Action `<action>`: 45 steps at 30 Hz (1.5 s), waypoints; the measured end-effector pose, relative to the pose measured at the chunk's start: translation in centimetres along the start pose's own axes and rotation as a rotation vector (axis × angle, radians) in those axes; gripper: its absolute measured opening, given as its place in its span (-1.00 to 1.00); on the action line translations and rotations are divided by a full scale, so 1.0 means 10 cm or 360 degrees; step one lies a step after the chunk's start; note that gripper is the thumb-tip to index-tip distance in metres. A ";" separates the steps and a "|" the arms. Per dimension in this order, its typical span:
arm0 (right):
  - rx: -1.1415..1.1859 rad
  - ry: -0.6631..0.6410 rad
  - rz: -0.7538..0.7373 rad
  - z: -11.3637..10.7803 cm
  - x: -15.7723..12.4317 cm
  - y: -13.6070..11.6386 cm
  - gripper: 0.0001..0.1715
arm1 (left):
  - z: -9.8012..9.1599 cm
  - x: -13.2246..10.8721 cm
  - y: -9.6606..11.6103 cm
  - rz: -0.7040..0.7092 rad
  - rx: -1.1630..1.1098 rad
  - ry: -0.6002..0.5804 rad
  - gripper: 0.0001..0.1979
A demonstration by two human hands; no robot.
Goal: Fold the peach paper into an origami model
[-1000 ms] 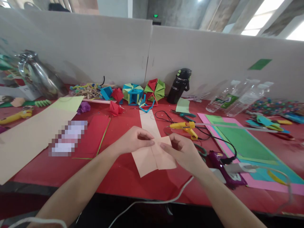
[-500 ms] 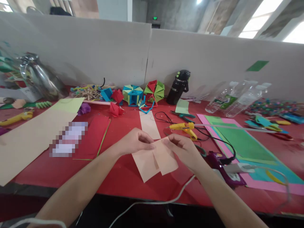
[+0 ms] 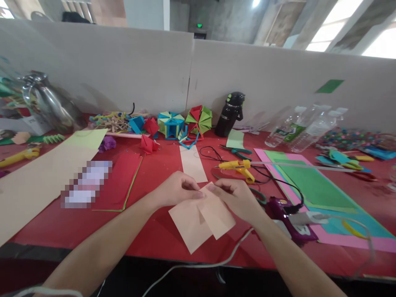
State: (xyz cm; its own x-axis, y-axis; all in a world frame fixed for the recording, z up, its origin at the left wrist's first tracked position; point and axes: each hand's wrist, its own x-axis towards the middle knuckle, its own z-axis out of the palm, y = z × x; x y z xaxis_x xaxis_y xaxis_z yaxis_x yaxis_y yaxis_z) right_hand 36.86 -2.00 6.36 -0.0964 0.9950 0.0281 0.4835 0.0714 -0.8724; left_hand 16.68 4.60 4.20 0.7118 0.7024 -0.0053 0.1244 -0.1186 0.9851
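Two peach paper squares hang over the red table's near edge. My left hand (image 3: 176, 190) pinches the top corner of the left peach sheet (image 3: 188, 222). My right hand (image 3: 236, 199) pinches the top of the right peach sheet (image 3: 216, 212), which overlaps the left one. The fingertips of both hands almost meet. A peach paper strip (image 3: 192, 163) lies flat just beyond my hands.
A yellow glue gun (image 3: 239, 167) with a black cord lies right of my hands, a purple device (image 3: 289, 216) nearer. Green and pink sheets (image 3: 312, 187) cover the right side, red paper (image 3: 119, 181) and a large beige sheet (image 3: 40, 177) the left. Origami models (image 3: 185, 121), a black bottle (image 3: 229, 113) and clear bottles (image 3: 305, 126) line the partition.
The two peach sheets have separated, the right one sliding down and right over the left. Both hands stayed pinched near the same spot.
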 end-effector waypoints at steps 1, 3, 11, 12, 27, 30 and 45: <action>0.0007 -0.0023 -0.0016 -0.01 0.01 0.01 -0.59 | 0.00 0.00 -0.01 -0.0004 0.0005 -0.0005 -0.74; -0.0001 -0.0042 -0.0048 -0.02 0.01 0.03 -0.60 | 0.00 0.01 -0.02 -0.0005 0.0018 -0.0008 -0.74; -0.0151 -0.0047 -0.0087 0.00 -0.03 -0.03 -0.62 | 0.00 -0.01 -0.03 -0.0082 0.0025 -0.0203 -0.77; -0.0162 -0.0054 -0.0092 0.00 -0.03 -0.04 -0.62 | 0.01 -0.02 -0.02 -0.0086 0.0024 -0.0221 -0.77; -0.0061 0.0050 -0.0135 0.04 -0.03 -0.10 -0.65 | 0.06 0.01 -0.02 0.0170 -0.0144 0.0181 -0.77; -0.0074 0.0042 -0.0152 0.04 -0.03 -0.11 -0.67 | 0.07 0.00 -0.01 0.0133 -0.0134 0.0160 -0.77; -0.0402 -0.0060 -0.0185 0.07 -0.06 -0.08 -0.66 | 0.08 -0.02 0.05 0.0204 0.0216 0.0042 -0.75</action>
State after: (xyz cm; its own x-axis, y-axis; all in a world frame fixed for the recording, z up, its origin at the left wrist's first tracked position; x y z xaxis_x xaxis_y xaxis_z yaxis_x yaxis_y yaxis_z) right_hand 35.96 -2.66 6.72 -0.1940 0.9760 0.0986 0.6685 0.2051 -0.7149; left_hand 17.14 3.79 4.54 0.7097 0.6933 0.1248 0.1273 -0.3005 0.9452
